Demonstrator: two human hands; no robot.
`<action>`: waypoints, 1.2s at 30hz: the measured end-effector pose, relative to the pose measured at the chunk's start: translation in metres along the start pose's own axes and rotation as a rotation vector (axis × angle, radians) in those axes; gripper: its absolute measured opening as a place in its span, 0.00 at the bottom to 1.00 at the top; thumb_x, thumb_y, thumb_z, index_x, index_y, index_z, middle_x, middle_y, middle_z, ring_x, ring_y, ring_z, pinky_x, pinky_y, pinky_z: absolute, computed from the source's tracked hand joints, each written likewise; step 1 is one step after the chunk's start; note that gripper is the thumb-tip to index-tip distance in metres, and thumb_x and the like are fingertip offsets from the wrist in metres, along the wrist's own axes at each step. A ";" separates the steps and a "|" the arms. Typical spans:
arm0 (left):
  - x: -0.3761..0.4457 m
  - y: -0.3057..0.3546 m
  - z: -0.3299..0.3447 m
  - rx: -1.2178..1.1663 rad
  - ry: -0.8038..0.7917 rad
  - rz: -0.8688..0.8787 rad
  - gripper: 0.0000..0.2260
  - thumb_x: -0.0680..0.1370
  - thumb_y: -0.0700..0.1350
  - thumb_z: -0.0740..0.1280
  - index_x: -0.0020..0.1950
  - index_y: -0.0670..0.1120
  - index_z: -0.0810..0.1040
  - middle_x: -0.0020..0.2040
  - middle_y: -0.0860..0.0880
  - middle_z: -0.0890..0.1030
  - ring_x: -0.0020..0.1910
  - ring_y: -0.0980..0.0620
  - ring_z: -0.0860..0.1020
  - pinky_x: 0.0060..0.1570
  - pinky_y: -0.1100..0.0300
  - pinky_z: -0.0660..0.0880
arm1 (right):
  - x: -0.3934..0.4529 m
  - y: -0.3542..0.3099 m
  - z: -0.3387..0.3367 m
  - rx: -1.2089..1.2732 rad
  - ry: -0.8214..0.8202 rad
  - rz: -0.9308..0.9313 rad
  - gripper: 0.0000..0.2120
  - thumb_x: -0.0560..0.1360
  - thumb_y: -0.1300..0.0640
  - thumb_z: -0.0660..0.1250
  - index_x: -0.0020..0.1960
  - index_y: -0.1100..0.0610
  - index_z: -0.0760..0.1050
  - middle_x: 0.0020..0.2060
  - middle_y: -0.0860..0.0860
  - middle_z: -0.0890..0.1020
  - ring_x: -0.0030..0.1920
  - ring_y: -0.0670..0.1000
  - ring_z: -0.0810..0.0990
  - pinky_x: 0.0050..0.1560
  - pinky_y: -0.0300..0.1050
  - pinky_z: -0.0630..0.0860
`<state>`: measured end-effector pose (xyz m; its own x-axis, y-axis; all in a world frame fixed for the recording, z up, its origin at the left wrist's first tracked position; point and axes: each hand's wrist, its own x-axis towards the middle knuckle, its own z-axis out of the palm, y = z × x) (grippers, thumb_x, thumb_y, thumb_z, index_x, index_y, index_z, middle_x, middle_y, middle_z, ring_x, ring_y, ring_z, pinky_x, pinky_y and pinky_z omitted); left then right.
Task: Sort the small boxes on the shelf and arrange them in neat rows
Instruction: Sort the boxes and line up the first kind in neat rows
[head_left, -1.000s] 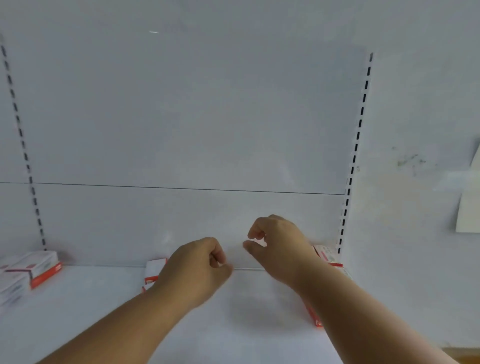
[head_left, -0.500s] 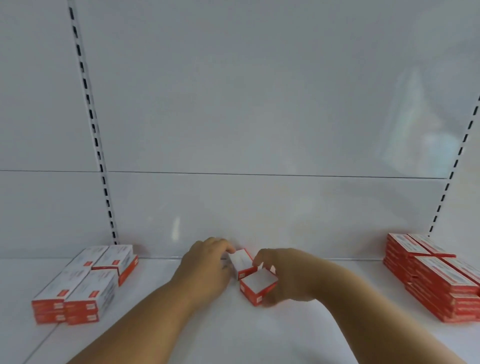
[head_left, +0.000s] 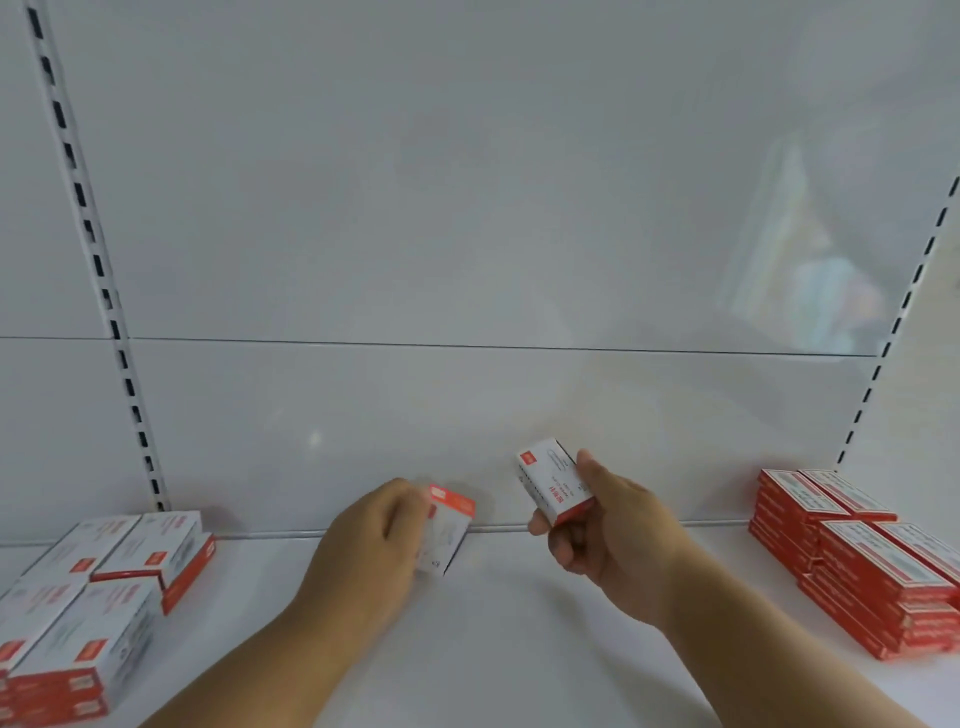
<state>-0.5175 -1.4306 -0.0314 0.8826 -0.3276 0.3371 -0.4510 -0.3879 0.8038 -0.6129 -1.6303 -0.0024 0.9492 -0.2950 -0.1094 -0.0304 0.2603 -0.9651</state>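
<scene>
Both hands are loaded: my left hand (head_left: 371, 545) pinches a blurred small box (head_left: 445, 530) low over the shelf (head_left: 493, 623); my right hand (head_left: 605, 525) grips another box (head_left: 553, 480), lifted, long axis tilting up-left. Red-topped stack (head_left: 852, 556) lies right, nearer that hand; white-topped stack (head_left: 98, 592) lies left.

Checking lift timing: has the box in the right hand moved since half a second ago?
Yes. The box in the right hand has risen: earlier it sat on the shelf below the back-edge seam; now it is held above that seam.
</scene>
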 end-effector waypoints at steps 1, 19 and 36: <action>-0.001 0.005 -0.002 -0.089 0.040 -0.094 0.15 0.83 0.51 0.59 0.39 0.52 0.77 0.34 0.53 0.80 0.36 0.52 0.78 0.42 0.52 0.77 | 0.001 0.001 0.000 0.015 -0.016 -0.003 0.22 0.83 0.47 0.51 0.58 0.62 0.76 0.39 0.65 0.82 0.27 0.55 0.73 0.32 0.45 0.65; -0.019 0.034 -0.013 -0.495 -0.105 -0.237 0.10 0.79 0.33 0.63 0.57 0.42 0.78 0.46 0.46 0.86 0.39 0.48 0.83 0.39 0.55 0.75 | -0.011 0.000 0.008 -0.113 0.066 -0.160 0.09 0.77 0.68 0.63 0.54 0.59 0.77 0.46 0.56 0.85 0.45 0.54 0.82 0.42 0.48 0.75; -0.018 -0.061 -0.235 -0.049 0.047 -0.252 0.09 0.79 0.46 0.69 0.58 0.52 0.73 0.47 0.50 0.84 0.40 0.54 0.84 0.42 0.55 0.82 | -0.010 0.034 0.269 -0.520 0.205 -0.234 0.07 0.77 0.57 0.69 0.53 0.53 0.74 0.40 0.50 0.85 0.34 0.46 0.84 0.29 0.35 0.76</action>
<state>-0.4747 -1.1980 0.0285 0.9720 -0.1853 0.1448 -0.2103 -0.4097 0.8876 -0.5397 -1.3712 0.0295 0.8709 -0.4749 0.1262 -0.0264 -0.3016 -0.9531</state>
